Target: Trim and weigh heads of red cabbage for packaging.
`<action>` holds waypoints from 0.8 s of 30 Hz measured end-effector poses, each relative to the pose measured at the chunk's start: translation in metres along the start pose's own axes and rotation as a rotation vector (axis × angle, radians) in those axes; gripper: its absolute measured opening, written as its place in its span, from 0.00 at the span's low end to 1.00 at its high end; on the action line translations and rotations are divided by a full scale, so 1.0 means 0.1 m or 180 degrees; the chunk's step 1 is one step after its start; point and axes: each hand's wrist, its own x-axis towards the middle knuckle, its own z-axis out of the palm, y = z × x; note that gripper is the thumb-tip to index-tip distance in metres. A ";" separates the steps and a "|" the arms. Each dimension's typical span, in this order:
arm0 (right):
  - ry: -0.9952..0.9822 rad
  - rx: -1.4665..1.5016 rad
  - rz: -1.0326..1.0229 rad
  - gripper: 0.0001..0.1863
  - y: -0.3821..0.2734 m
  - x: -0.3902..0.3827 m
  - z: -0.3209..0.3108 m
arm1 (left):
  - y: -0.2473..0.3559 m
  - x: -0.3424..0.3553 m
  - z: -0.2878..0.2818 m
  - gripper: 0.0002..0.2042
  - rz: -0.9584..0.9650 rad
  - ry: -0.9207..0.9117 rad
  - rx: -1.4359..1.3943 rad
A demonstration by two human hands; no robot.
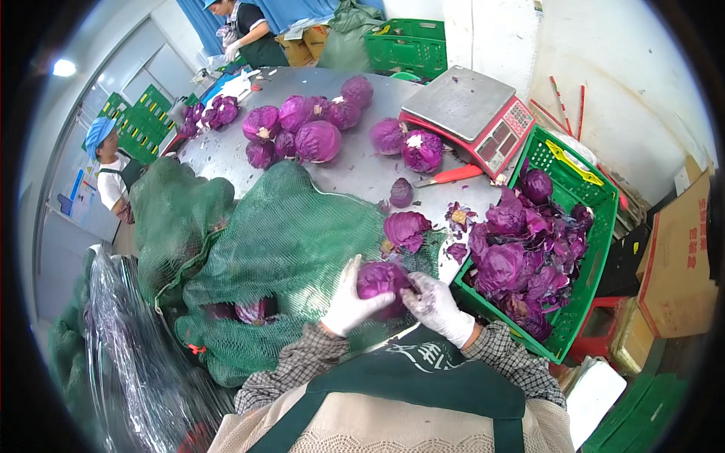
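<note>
One wide fisheye camera, the left of a side-by-side pair, is sitting on the person's head and facing downward and forward. It is looking from close above the dark green apron [445, 381], which is filling part of the lower edge. The left hand [347, 302] and right hand [440, 308] are showing near the lens, just below the middle of the view. Beyond them, the camera is facing along the metal bench [343, 177], whose far end is lying toward the upper left, where a co-worker [253, 34] is appearing small and distant. Straight edges are bending toward the round, black-cornered rim.
</note>
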 end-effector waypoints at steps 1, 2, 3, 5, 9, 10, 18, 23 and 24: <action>0.0039 0.0685 0.0697 0.23 -0.07 0.00 -0.07 | -0.03 0.02 0.09 0.48 -0.0174 0.0214 -0.0327; 0.0626 0.1196 0.0905 0.18 0.49 -0.08 -0.02 | -0.06 0.00 0.14 0.46 -0.0079 0.0299 -0.0362; 0.0901 0.1111 0.1290 0.14 0.70 0.04 -0.21 | -0.15 0.15 0.12 0.46 -0.0025 0.0346 -0.0370; 0.1510 0.0739 0.1679 0.05 0.31 0.04 -0.62 | -0.27 0.05 0.06 0.46 0.0045 0.0218 -0.0860; 0.2101 -0.0872 0.1502 0.28 0.55 -0.29 -1.54 | -0.13 -0.01 -0.03 0.44 -0.0383 0.0112 -0.1968; 0.2079 -0.1425 0.0940 0.31 0.44 -0.23 -1.56 | -0.06 0.00 -0.02 0.45 -0.0319 0.0109 -0.1862; -0.0245 -0.0979 0.0246 0.29 -0.36 0.06 -0.13 | -0.10 0.03 0.23 0.46 -0.0324 0.0531 -0.1232; 0.0072 -0.0021 0.0336 0.12 0.35 -0.14 -0.02 | -0.09 -0.01 0.18 0.50 -0.0521 0.0731 -0.1436; 0.0055 -0.0040 0.0330 0.12 0.49 -0.17 -0.12 | -0.10 -0.02 0.17 0.51 -0.0525 0.0644 -0.1620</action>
